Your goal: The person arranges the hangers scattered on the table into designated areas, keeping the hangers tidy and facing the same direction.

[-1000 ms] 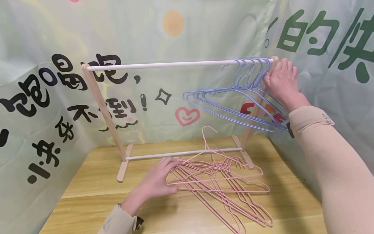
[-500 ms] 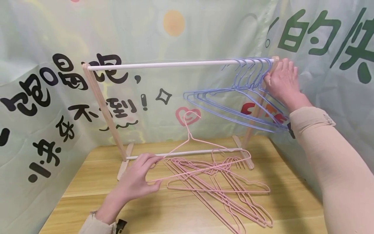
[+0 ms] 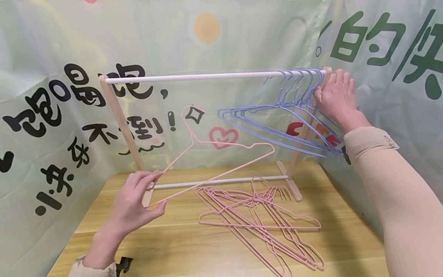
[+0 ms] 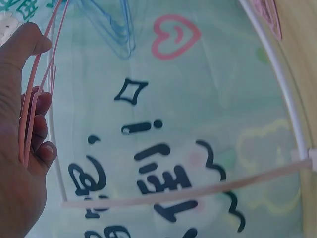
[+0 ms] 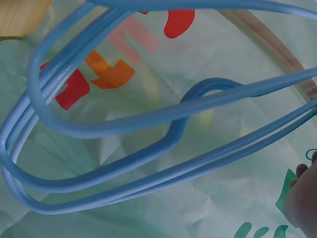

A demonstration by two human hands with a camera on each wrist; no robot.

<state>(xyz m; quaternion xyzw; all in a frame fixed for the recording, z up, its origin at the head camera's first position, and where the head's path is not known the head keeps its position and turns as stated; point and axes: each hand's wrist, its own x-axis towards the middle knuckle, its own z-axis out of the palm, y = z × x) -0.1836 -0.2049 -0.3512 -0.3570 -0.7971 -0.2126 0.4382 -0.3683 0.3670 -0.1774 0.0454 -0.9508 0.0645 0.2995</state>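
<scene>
In the head view my left hand (image 3: 133, 202) pinches the left end of a pink wire hanger (image 3: 194, 139), its hook pointing up, raised above the table in front of the rack. The left wrist view shows the fingers curled around the hanger's pink wire (image 4: 29, 119). My right hand (image 3: 336, 96) grips the top of the right wooden post (image 3: 304, 134) of a small clothes rack, whose white rod (image 3: 194, 77) runs across. Several blue hangers (image 3: 294, 100) hang bunched at the rod's right end, beside that hand. Blue wires (image 5: 124, 119) fill the right wrist view, with the hand (image 5: 304, 198) at its edge.
Several pink hangers (image 3: 257, 198) lie tangled on the wooden table (image 3: 194, 250), front right of the rack. The left post (image 3: 119, 115) and lower bar (image 3: 221, 181) complete the rack frame. Behind stands a printed pale green cloth (image 3: 256, 38).
My left hand has drawn one pink hanger off the pile, moving left and lifting it so its hook rises toward the rod. My right hand has kept its grip on the post.
</scene>
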